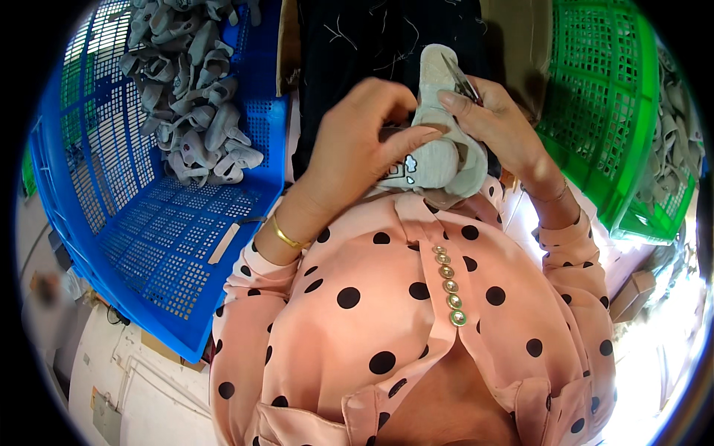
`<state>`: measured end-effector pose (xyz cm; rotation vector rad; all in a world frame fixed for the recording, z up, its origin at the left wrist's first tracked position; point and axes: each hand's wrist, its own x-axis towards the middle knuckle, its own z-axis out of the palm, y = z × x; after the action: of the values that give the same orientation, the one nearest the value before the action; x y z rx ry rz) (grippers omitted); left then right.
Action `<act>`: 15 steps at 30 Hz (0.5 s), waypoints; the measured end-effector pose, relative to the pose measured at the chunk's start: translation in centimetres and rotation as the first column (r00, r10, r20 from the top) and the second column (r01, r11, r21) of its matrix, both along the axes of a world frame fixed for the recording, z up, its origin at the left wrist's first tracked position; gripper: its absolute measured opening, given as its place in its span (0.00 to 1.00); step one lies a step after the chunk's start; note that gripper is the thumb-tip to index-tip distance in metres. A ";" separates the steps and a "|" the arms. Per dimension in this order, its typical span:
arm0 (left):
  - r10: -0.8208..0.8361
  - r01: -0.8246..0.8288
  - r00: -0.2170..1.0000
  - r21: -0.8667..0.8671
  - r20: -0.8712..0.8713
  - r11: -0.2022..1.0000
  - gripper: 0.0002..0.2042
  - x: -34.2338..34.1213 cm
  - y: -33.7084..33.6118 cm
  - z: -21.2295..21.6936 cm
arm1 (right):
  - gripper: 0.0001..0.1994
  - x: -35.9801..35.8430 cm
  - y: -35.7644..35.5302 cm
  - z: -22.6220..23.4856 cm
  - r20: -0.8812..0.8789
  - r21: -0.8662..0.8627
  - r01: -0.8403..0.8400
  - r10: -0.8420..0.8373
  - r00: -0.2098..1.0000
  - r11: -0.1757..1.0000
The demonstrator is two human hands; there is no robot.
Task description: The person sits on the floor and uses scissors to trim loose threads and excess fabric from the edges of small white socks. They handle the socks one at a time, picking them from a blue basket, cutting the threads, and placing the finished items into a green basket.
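grey cloth piece [433,165] was at upper centre of frame, between both hands, over the dark-clothed lap [357,33]. probably held close to the body so the lap and belly could back it up.

right hand [487,123]: thumb pressed on the cloth, scissors [462,80] gripped in the same hand, blades pointing to upper left along the flap's right edge. looked like a grip to steady cloth and carry the tool at once; couldn't tell if blades touched cloth.

left hand [364,134]: fingers curled, thumb lying across the cloth. fingertips were hidden, so can't tell if it pinched. likely braced the piece from the other side, clear of the blades.

around: blue basket [160,245] at left with a pile of grey pieces [193,82] and a pale strip [224,243]; green basket [595,97] at right, more grey pieces [669,141] beyond its near wall. brown cardboard [524,44] at upper right of centre. loose threads on the lap. left hand partly blocked the printed patch.
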<state>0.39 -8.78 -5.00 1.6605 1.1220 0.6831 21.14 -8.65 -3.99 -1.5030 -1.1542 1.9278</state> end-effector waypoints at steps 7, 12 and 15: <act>0.198 -0.192 0.967 0.051 -0.163 0.980 0.05 -1.0 1.3 -0.1 | 0.17 1.2 0.3 0.7 -0.036 -0.020 -0.085 0.084 0.996 0.996; 0.203 -0.056 0.931 -0.429 0.304 0.901 0.10 0.0 2.5 0.6 | 0.17 0.6 -0.1 1.0 -0.053 0.062 -0.053 0.057 0.997 0.997; 0.236 0.101 0.888 -0.668 0.394 0.738 0.10 1.2 1.9 1.0 | 0.16 0.4 -0.3 0.8 0.019 0.178 -0.054 0.051 0.998 0.982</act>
<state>1.59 -6.88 -3.97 0.7707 0.9260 0.5719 21.58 -8.99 -3.22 -1.4064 -1.3476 1.7958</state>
